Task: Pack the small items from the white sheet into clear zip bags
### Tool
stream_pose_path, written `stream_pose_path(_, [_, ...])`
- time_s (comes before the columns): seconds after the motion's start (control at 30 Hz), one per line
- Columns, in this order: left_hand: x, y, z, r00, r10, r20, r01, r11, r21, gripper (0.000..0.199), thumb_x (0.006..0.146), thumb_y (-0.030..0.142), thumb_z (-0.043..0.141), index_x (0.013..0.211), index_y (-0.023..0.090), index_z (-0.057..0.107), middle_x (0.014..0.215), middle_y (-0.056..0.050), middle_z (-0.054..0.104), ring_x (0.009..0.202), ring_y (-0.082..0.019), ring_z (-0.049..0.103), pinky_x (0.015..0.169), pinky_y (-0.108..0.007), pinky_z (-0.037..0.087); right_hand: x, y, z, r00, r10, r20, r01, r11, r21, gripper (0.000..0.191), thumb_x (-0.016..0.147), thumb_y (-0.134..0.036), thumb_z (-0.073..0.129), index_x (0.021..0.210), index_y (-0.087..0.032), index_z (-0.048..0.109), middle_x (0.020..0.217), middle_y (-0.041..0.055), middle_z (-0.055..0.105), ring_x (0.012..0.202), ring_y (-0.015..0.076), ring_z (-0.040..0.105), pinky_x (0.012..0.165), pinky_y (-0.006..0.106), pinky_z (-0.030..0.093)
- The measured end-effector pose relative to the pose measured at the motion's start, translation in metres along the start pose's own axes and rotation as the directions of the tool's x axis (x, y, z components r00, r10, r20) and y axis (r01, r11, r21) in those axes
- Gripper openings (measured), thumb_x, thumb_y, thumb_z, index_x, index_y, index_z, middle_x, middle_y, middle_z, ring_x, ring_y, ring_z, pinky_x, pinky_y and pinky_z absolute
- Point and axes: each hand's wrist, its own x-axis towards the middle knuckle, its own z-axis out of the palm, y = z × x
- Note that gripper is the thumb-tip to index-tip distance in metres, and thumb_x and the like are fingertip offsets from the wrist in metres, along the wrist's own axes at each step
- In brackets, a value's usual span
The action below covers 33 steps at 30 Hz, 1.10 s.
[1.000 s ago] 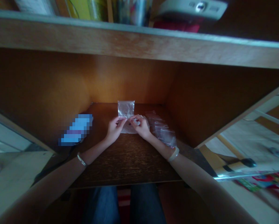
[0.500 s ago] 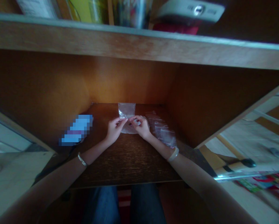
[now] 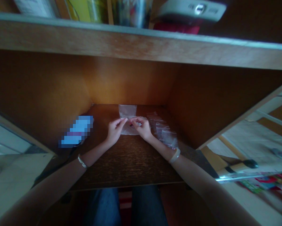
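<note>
A clear plastic bag [image 3: 127, 110] lies at the back middle of the dark wooden desk, partly covered by my fingers. My left hand [image 3: 115, 129] is closed in a pinch on the bag from the left side. Close beside it, my right hand [image 3: 143, 128] pinches the bag too, thumb and forefinger nearly meeting the left fingertips. Clear plastic also shows below the fingers; whether it is the same bag I cannot tell. A small dark spot shows by the right fingertips, too small to name. To the right lie several small clear bags [image 3: 168, 137], overlapping in a row.
A phone-like device with a blurred-out screen [image 3: 78, 131] stands at the left. Wooden side walls and a back panel [image 3: 131, 80] enclose the desk. Overhead runs a shelf edge [image 3: 136, 47], with a grey box [image 3: 192, 11] and other items above it.
The bag's upper part has lost its bright glint and seems to lie flatter. My fingertips have shifted slightly, the left ones a little to the left; both hands stay in nearly the same place.
</note>
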Motion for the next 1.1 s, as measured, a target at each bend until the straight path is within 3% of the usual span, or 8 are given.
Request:
stream_pose_path(0.13, [-0.001, 0.0, 0.001, 0.999, -0.044, -0.022, 0.043, 0.998, -0.034, 0.025, 0.084, 0.038, 0.059, 0.091, 0.017, 0.072, 0.092, -0.005, 0.073, 0.083, -0.019, 0.067, 0.077, -0.031, 0.052, 0.001, 0.003, 0.0, 0.999, 0.002, -0.043, -0.004, 0.999, -0.037, 0.021, 0.084, -0.038, 0.058, 0.082, -0.022, 0.071, 0.077, 0.0021, 0.072, 0.071, 0.018, 0.066, 0.07, 0.032, 0.051])
stream_pose_path(0.3, [0.0, 0.0, 0.001, 0.997, -0.068, -0.028, 0.069, 0.997, 0.019, 0.034, 0.086, 0.041, 0.054, 0.096, 0.012, 0.071, 0.096, -0.008, 0.073, 0.086, -0.02, 0.067, 0.078, -0.03, 0.051, 0.003, -0.002, -0.003, 0.992, -0.088, -0.085, 0.064, 0.965, -0.255, 0.017, 0.084, -0.032, 0.061, 0.078, -0.023, 0.074, 0.084, 0.0025, 0.074, 0.087, 0.0186, 0.066, 0.089, 0.036, 0.044])
stream_pose_path(0.43, [0.005, 0.007, -0.003, 0.999, -0.051, 0.011, 0.048, 0.975, 0.215, 0.041, 0.091, 0.041, 0.045, 0.096, 0.01, 0.07, 0.092, -0.01, 0.072, 0.081, -0.019, 0.066, 0.072, -0.027, 0.049, 0.005, -0.003, -0.002, 0.997, -0.053, -0.052, 0.033, 0.946, -0.321, 0.017, 0.084, -0.031, 0.061, 0.079, -0.022, 0.073, 0.082, 0.0016, 0.074, 0.086, 0.0175, 0.066, 0.092, 0.035, 0.04])
stream_pose_path(0.57, [0.013, 0.034, -0.021, 0.98, -0.164, 0.108, 0.045, 0.723, 0.69, 0.046, 0.095, 0.039, 0.034, 0.087, 0.012, 0.07, 0.08, -0.011, 0.071, 0.073, -0.021, 0.066, 0.066, -0.027, 0.045, 0.006, -0.004, 0.007, 0.999, 0.021, -0.028, -0.031, 0.922, -0.387, 0.018, 0.087, -0.031, 0.057, 0.082, -0.021, 0.072, 0.084, 0.0019, 0.074, 0.082, 0.0164, 0.066, 0.09, 0.033, 0.041])
stream_pose_path(0.7, [0.014, 0.053, -0.048, 0.952, -0.284, 0.111, 0.03, 0.449, 0.893, 0.051, 0.097, 0.041, 0.025, 0.092, 0.014, 0.069, 0.085, -0.013, 0.071, 0.081, -0.024, 0.067, 0.069, -0.029, 0.046, 0.003, -0.016, 0.025, 0.99, 0.059, 0.13, 0.025, 0.828, -0.561, 0.019, 0.087, -0.029, 0.055, 0.091, -0.02, 0.071, 0.096, 0.005, 0.072, 0.096, 0.0195, 0.061, 0.092, 0.034, 0.04])
stream_pose_path(0.8, [0.011, 0.047, -0.065, 0.908, -0.411, 0.084, 0.076, 0.356, 0.931, 0.058, 0.097, 0.04, 0.018, 0.094, 0.012, 0.069, 0.092, -0.015, 0.071, 0.088, -0.026, 0.067, 0.072, -0.031, 0.048, 0.0, -0.033, 0.04, 0.959, 0.186, 0.212, 0.007, 0.736, -0.677, 0.022, 0.085, -0.028, 0.057, 0.101, -0.018, 0.069, 0.103, 0.0077, 0.069, 0.105, 0.0237, 0.056, 0.093, 0.037, 0.039])
stream_pose_path(0.93, [0.0, 0.034, -0.075, 0.842, -0.536, 0.064, 0.081, 0.243, 0.967, 0.052, 0.095, 0.037, 0.025, 0.099, 0.009, 0.069, 0.099, -0.02, 0.069, 0.096, -0.03, 0.066, 0.075, -0.034, 0.05, -0.006, -0.053, 0.055, 0.923, 0.326, 0.204, -0.042, 0.613, -0.789, 0.029, 0.082, -0.033, 0.058, 0.104, -0.016, 0.068, 0.106, 0.0119, 0.067, 0.11, 0.0288, 0.052, 0.095, 0.043, 0.036])
stream_pose_path(1.1, [-0.014, 0.043, -0.076, 0.857, -0.514, 0.037, 0.071, 0.189, 0.98, 0.042, 0.091, 0.029, 0.035, 0.102, 0.002, 0.067, 0.102, -0.028, 0.066, 0.1, -0.035, 0.064, 0.078, -0.041, 0.049, -0.022, -0.084, 0.059, 0.93, 0.268, 0.251, 0.0, 0.683, -0.73, 0.023, 0.083, -0.031, 0.055, 0.093, -0.017, 0.07, 0.096, 0.0105, 0.067, 0.099, 0.0253, 0.056, 0.088, 0.041, 0.04])
